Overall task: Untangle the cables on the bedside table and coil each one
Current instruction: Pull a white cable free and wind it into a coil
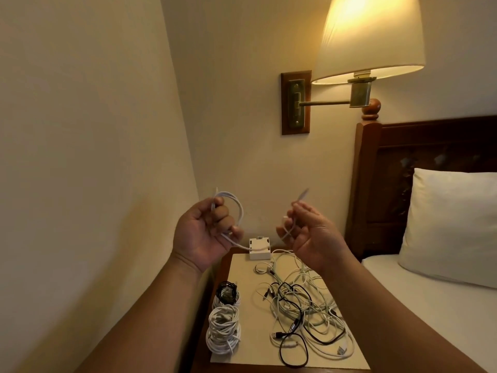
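The bedside table (242, 267) was seen beside the bed (419, 297). On its right part a tangle of white and black cables (304, 305) was spread, and coiled bundles (223, 327) were lined along its left edge. Above the table a white cable (240, 208) was looped and gripped in the left hand (207, 232). Its end was pinched in the right hand (309, 235). The hands were apart.

Two hands (204, 234) (309, 234), one lamp (369, 39), one pillow (451, 224) — one coil stack (223, 323), one tangle (301, 308)
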